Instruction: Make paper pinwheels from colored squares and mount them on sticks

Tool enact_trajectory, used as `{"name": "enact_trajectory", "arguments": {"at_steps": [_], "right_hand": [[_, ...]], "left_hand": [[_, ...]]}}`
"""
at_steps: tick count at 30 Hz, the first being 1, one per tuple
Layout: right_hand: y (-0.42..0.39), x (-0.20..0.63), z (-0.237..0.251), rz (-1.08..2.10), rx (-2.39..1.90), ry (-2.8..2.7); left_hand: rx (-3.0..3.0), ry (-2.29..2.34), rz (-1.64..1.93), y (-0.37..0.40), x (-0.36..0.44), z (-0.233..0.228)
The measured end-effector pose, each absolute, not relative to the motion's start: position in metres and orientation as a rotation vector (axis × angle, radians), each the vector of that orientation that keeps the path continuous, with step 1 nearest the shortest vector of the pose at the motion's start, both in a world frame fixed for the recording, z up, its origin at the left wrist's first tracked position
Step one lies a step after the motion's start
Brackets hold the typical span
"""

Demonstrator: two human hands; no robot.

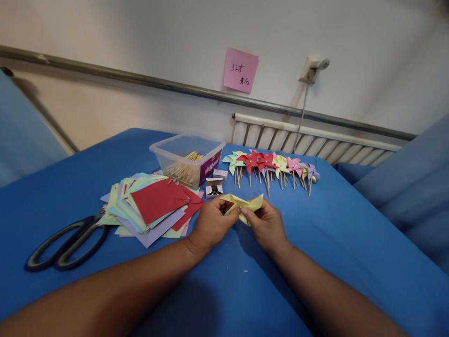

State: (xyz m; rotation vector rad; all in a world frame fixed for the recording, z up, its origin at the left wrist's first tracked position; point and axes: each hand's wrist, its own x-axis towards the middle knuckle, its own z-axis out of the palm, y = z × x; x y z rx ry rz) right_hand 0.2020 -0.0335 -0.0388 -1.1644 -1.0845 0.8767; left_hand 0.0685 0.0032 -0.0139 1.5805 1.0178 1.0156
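Observation:
Both my hands hold a yellow paper pinwheel above the blue cloth, its corners curled in toward the middle. My left hand pinches it from the left, and my right hand grips its right side. The two thumbs meet close to the paper's centre. Just beyond my left hand lies a small open box with shiny pins inside. To the left spreads a pile of coloured paper squares, red ones on top.
Large scissors lie at the left, tips under the paper. A clear plastic tub holds many wooden sticks. Behind the pin box sits a small closed box. Finished pinwheels on sticks line the back right, before a radiator.

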Motion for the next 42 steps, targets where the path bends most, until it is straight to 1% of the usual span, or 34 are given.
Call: {"name": "enact_trajectory", "arguments": {"at_steps": [9,27,42], "right_hand": [[-0.035,0.197,-0.029,1.002,-1.088,-0.985],[-0.034,0.200,-0.039,0.861,-1.183,-1.091],[-0.034,0.201,-0.042,0.831,-1.218,-1.118]], "left_hand": [[1.595,0.989,1.051,0.004,0.068,-0.017],[1.571,0.977,1.038,0.000,0.069,-0.010],[1.564,1.001,1.045,0.001,0.069,-0.012]]}}
